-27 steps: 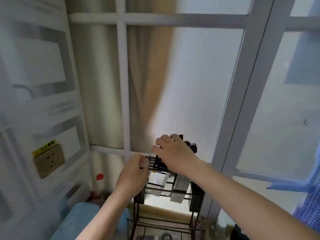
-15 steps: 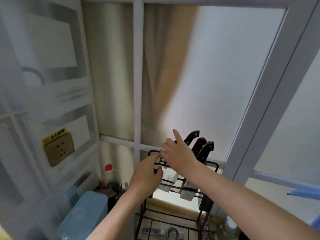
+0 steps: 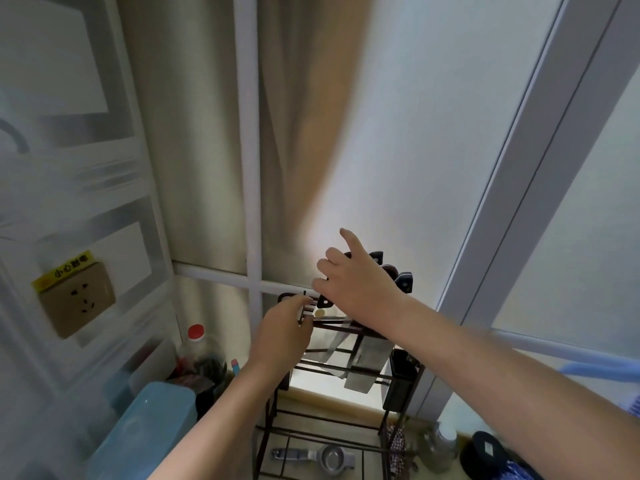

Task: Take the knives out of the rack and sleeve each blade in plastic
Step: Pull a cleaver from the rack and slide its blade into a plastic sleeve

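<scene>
A black wire rack [image 3: 363,375] stands by the window. Several knives sit in it: dark handles [image 3: 403,282] stick up at the top and broad steel blades [image 3: 367,367] hang down between the bars. My left hand [image 3: 282,329] is at the rack's top left corner, fingers and thumb closed on the top rail. My right hand [image 3: 358,289] hovers over the handles and hides most of them. Its fingers are spread and the index finger points up. Just under its thumb a small dark handle end [image 3: 323,301] shows. I see no plastic sleeve.
A blue lidded box [image 3: 145,427] and a red-capped bottle [image 3: 196,336] stand left of the rack. A wall socket [image 3: 76,299] is on the left wall. A metal strainer [image 3: 332,457] lies under the rack, and a jar [image 3: 440,445] stands to its right. The window frame [image 3: 502,237] is close behind.
My right hand, which lay curled over the knife handles, has lifted and spread its fingers. My left hand has stayed at the rack's top rail. The view has shifted to the right.
</scene>
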